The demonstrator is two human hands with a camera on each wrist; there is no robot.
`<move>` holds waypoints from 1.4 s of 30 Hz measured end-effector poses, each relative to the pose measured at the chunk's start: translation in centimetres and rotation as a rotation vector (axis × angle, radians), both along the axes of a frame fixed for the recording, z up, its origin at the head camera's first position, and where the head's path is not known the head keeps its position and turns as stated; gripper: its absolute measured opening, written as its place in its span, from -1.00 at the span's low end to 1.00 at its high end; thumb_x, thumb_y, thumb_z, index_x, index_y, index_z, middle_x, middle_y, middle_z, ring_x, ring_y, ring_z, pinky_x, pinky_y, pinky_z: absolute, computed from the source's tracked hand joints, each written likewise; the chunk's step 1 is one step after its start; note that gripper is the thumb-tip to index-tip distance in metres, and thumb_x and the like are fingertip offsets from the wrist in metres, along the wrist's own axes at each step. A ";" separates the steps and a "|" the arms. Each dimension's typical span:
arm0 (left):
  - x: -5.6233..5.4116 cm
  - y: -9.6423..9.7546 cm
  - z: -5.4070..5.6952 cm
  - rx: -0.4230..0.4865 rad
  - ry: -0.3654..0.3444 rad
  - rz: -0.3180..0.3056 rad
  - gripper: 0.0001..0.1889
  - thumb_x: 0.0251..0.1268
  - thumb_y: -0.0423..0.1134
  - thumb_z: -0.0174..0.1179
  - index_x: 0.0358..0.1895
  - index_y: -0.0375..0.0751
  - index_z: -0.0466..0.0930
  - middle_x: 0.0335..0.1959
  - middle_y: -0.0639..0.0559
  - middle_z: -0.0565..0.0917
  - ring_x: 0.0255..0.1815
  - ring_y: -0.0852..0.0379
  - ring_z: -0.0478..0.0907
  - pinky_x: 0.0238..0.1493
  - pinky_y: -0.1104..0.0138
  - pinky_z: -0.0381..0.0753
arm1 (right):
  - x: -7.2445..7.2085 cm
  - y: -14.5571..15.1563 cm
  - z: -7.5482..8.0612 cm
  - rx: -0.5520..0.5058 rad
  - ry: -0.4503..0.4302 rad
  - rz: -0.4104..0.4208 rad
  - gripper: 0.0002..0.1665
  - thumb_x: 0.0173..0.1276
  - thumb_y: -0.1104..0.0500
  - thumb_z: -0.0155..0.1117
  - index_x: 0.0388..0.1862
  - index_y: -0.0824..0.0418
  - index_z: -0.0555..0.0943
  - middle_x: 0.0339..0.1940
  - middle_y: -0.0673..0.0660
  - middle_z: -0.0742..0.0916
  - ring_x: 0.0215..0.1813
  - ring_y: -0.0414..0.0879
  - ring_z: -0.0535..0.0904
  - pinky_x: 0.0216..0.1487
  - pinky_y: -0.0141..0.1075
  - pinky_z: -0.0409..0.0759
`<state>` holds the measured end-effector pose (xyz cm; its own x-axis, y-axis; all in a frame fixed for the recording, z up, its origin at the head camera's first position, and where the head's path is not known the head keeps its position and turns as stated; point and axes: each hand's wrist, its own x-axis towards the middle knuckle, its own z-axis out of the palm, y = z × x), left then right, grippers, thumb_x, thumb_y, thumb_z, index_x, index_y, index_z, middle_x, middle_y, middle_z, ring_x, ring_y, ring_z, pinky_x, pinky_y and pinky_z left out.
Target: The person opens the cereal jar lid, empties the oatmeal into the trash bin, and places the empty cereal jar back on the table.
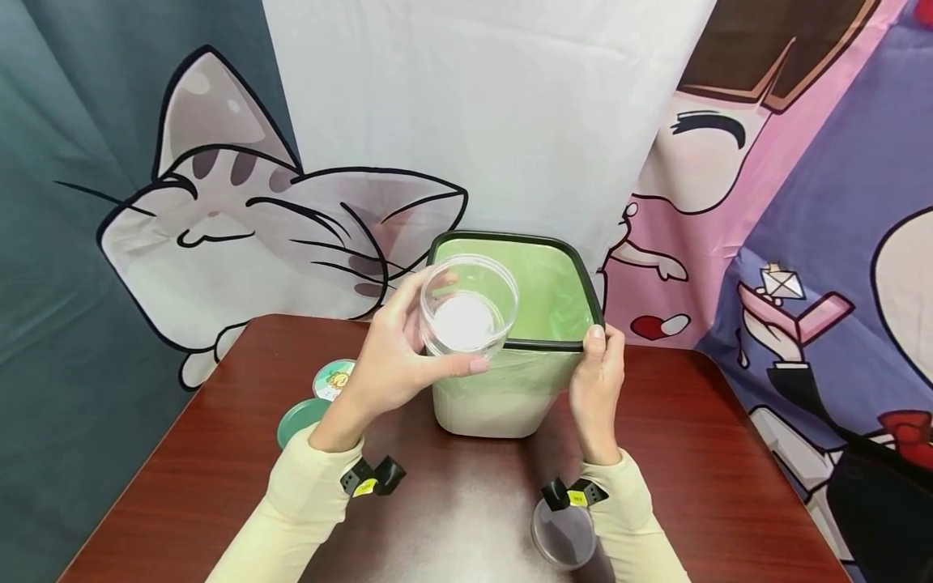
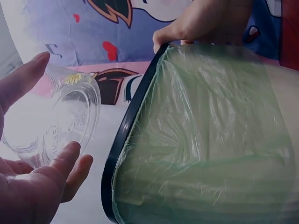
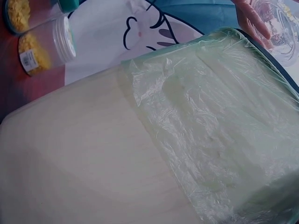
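A clear round plastic tub (image 1: 468, 312) is tipped in my left hand (image 1: 386, 356), with the thumb on its near side and the fingers around its far side. In the left wrist view, a few yellow bits (image 2: 73, 79) show at its upper edge. The tub overlaps the front left of a pale trash bin (image 1: 488, 413) in the head view. A thin green bag (image 1: 532, 279) lines the bin and folds down over its outside. My right hand (image 1: 600, 380) grips the bin's black rim (image 1: 547, 346) at the front right corner, thumb on top.
Two jars of yellow pieces, one jar (image 3: 46, 44) with a pale lid and one jar (image 3: 28, 14) with a green lid, stand left of the bin. A clear round container (image 1: 563, 534) rests on the table (image 1: 700, 453) beneath my right wrist. A printed cloth (image 1: 510, 105) hangs behind.
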<state>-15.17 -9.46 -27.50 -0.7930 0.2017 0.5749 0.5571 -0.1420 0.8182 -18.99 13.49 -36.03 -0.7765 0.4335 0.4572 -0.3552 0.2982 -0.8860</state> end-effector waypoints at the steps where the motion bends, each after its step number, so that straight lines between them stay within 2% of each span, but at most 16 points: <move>1: 0.1 0.0 0.0 -0.002 -0.001 0.000 -0.05 -0.39 -0.56 0.47 0.26 -0.13 0.25 0.15 -0.07 0.37 0.13 -0.12 0.38 0.07 0.22 0.47 | 0.0 0.0 0.0 0.002 0.001 -0.001 -0.56 0.44 0.06 -0.19 -0.03 0.42 0.37 -0.29 0.03 0.46 -0.16 -0.17 0.33 -0.15 -0.38 0.22; 9: 0.9 0.2 -0.3 0.018 -0.014 -0.026 -0.05 -0.40 -0.57 0.47 0.26 -0.14 0.26 0.13 -0.10 0.40 0.17 -0.12 0.37 0.06 0.26 0.47 | 0.2 0.0 0.0 0.014 0.015 -0.002 -0.53 0.43 -0.04 -0.17 -0.03 0.35 0.39 -0.27 0.04 0.50 -0.15 -0.19 0.35 -0.13 -0.37 0.24; 16: 1.4 0.3 -0.6 0.016 -0.003 -0.055 -0.07 -0.37 -0.56 0.46 0.27 -0.12 0.26 0.16 -0.28 0.36 0.18 -0.13 0.37 0.00 0.23 0.51 | 0.4 -0.1 0.4 -0.001 0.014 -0.001 -0.56 0.44 0.08 -0.18 0.00 0.45 0.38 -0.26 0.02 0.47 -0.14 -0.17 0.34 -0.11 -0.39 0.22; 23: 1.8 0.4 -0.9 0.015 -0.028 -0.071 -0.07 -0.36 -0.56 0.45 0.28 -0.13 0.26 0.15 -0.22 0.37 0.16 -0.12 0.39 0.02 0.21 0.51 | 0.3 0.0 0.0 0.005 0.023 0.000 -0.53 0.43 -0.02 -0.17 -0.02 0.38 0.39 -0.29 -0.03 0.47 -0.16 -0.20 0.34 -0.13 -0.38 0.23; 31: 2.5 0.3 -1.0 -0.030 -0.038 -0.109 -0.05 -0.37 -0.55 0.47 0.29 -0.12 0.25 0.17 -0.23 0.39 0.12 -0.07 0.43 0.05 0.22 0.48 | 0.0 0.0 -0.4 0.013 0.041 -0.008 -0.51 0.42 -0.06 -0.17 -0.04 0.36 0.38 -0.28 0.02 0.48 -0.15 -0.19 0.34 -0.12 -0.37 0.22; 42: 2.8 0.5 -2.1 -0.048 -0.037 -0.133 -0.05 -0.34 -0.51 0.47 0.30 -0.12 0.22 0.17 -0.22 0.38 0.15 -0.07 0.40 0.12 0.24 0.41 | 0.0 0.1 -0.5 0.014 0.008 -0.022 -0.57 0.43 0.04 -0.17 0.02 0.36 0.41 -0.20 0.10 0.52 -0.13 -0.19 0.33 -0.12 -0.39 0.21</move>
<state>-12.38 -8.99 -29.59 -0.7779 0.3328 0.5330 0.5053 -0.1728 0.8454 -19.00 13.60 -36.50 -0.7633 0.4434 0.4699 -0.3558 0.3185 -0.8786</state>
